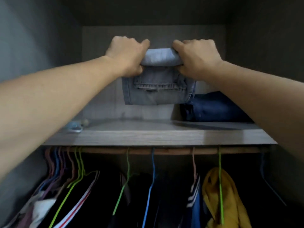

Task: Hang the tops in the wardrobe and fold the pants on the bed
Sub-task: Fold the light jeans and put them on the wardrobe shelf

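Both hands, left [126,55] and right [196,58], clutch folded faded-denim jeans [158,89] above the wood-grain shelf [158,137].

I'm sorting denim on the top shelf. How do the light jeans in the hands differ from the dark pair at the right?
Colour: the light jeans are pale washed blue; the dark jeans are deep indigo. State: the left hand and right hand grip the light jeans above the shelf; the dark jeans lie on it, untouched. Both are folded denim.
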### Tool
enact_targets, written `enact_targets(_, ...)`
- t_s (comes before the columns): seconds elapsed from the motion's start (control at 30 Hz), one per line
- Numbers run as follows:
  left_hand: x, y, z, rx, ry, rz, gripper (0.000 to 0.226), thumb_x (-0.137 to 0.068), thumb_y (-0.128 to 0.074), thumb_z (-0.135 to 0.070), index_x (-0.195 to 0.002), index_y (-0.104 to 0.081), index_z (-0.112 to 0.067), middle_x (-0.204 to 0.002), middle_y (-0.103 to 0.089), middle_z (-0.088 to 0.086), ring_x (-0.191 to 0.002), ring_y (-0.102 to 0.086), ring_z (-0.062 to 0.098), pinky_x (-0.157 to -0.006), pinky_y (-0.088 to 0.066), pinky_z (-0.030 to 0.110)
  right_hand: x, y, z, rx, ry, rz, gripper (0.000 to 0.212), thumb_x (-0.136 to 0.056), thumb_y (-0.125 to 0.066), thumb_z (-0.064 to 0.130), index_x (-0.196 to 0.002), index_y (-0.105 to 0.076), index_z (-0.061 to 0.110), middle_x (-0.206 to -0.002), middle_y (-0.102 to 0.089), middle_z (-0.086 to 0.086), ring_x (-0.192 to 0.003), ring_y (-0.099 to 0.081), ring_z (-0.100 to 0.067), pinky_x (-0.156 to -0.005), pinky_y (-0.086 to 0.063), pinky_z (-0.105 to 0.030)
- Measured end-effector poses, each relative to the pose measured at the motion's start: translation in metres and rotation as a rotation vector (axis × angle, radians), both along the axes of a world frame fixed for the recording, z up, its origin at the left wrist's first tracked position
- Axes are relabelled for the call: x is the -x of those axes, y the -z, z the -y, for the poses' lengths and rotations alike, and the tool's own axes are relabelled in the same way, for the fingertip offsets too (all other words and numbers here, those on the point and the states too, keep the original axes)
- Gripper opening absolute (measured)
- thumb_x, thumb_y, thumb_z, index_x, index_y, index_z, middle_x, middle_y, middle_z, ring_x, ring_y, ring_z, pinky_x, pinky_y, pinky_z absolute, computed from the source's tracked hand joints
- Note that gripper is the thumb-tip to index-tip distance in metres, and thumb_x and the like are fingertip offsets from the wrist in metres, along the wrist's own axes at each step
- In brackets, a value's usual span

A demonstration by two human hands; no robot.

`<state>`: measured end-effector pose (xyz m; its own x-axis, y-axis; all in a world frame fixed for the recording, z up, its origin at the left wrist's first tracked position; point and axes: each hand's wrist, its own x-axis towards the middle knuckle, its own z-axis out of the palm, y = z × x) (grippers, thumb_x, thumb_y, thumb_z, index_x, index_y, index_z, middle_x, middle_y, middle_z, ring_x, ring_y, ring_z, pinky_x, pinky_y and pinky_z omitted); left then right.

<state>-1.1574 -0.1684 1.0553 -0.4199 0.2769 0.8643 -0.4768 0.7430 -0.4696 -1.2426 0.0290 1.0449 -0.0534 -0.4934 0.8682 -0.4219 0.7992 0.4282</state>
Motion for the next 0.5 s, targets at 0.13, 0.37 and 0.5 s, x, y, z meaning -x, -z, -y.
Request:
enact_targets(0.13, 0.043, -0.016, 0.028, -0.043, 0.027, 0.064, 0.039, -0.073, -0.065, -0.030, -0.106, -0.051, -0.014, -0.097, -0.067, 0.023, -0.087, -0.065, 0.044, -0.062, -0.035, 0.038, 0.038, -0.014, 0.037, 0.003, 0.048, 0.072, 0.039, -0.084, -0.062, 0.033, -0.118, -0.048, 0.020, -0.105, -0.066, -0.014, -0.092, -0.063, -0.039, -0.066, -0.034, -0.040)
enact_targets(0.37, 0.100, 0.007, 0.051, -0.063, 0.046, 0.093, 0.055, -0.073, -0.069, -0.024, -0.121, -0.046, -0.009, -0.104, -0.066, 0.021, -0.091, -0.065, 0.043, -0.062, -0.034, 0.037, 0.097, 0.017, 0.068, 0.043, 0.034, 0.148, 0.051, -0.080, -0.069, 0.028, -0.123, -0.044, 0.015, -0.116, -0.058, -0.015, -0.100, -0.062, -0.039, -0.066, -0.035, -0.040)
enact_targets(0.5, 0.119, 0.064, 0.047, -0.085, -0.081, 0.459, 0.053, -0.072, -0.069, -0.044, -0.117, -0.053, -0.021, -0.106, -0.067, 0.012, -0.095, -0.065, 0.036, -0.064, -0.039, 0.035, 0.104, 0.042, 0.069, -0.375, 0.170, 0.762, 0.073, -0.068, -0.084, 0.050, -0.125, -0.052, 0.018, -0.118, -0.061, -0.006, -0.104, -0.060, -0.029, -0.086, -0.049, -0.036)
